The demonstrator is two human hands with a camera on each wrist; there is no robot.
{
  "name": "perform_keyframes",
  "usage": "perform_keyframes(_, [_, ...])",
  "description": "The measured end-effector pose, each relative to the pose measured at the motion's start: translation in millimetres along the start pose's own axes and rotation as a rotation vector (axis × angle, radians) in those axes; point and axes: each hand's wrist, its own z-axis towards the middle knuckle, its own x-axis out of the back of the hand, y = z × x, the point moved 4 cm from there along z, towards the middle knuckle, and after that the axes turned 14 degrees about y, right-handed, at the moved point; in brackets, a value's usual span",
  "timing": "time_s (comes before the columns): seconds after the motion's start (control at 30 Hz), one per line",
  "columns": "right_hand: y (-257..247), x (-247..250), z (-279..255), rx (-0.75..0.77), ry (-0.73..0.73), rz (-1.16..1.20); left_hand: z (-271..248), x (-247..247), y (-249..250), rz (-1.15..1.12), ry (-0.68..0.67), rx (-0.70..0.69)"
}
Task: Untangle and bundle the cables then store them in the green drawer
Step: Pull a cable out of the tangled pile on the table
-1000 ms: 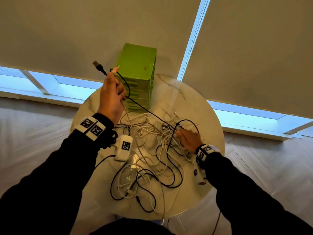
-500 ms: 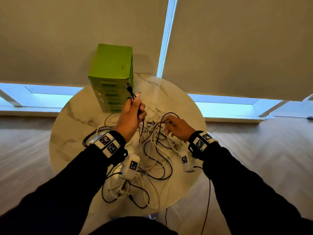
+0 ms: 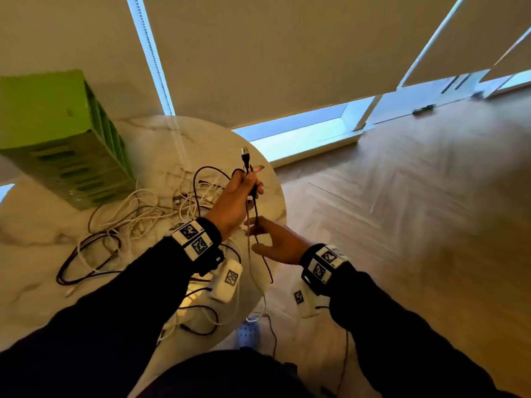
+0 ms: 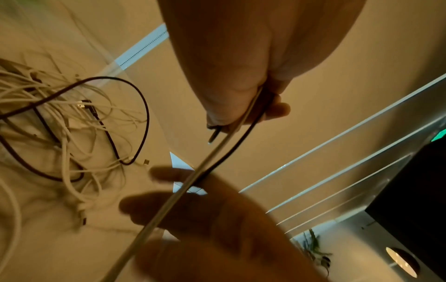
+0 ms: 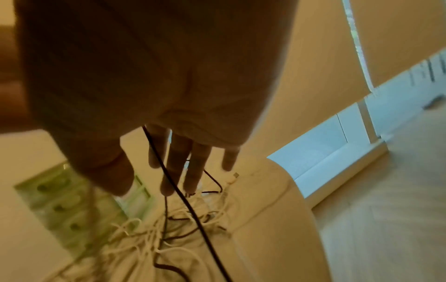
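Green drawer unit [image 3: 57, 139] stands at the table's far left; right of it sprawls the cable tangle [image 3: 138, 216]; further right the left hand [image 3: 234, 196] pinches a black cable [image 3: 253, 202] near its plug, its length hanging straight down; the right hand [image 3: 277, 242], fingers spread, waits just below, the strand crossing them.

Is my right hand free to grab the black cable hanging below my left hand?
Probably yes. The right hand is open with the black cable running right past its fingers, nothing between.
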Motion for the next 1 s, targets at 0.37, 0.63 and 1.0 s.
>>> perform_keyframes(0.37, [67, 58, -13, -0.43, 0.231, -0.418, 14, 33, 2, 0.024, 0.134, -0.035])
perform_keyframes(0.63, [-11, 13, 16, -0.006, 0.046, -0.154, 10, 50, 9, -0.104, 0.087, -0.008])
perform_keyframes(1.0, [-60, 15, 48, 0.068, 0.324, 0.239, 5, 89, 22, 0.031, 0.134, -0.081])
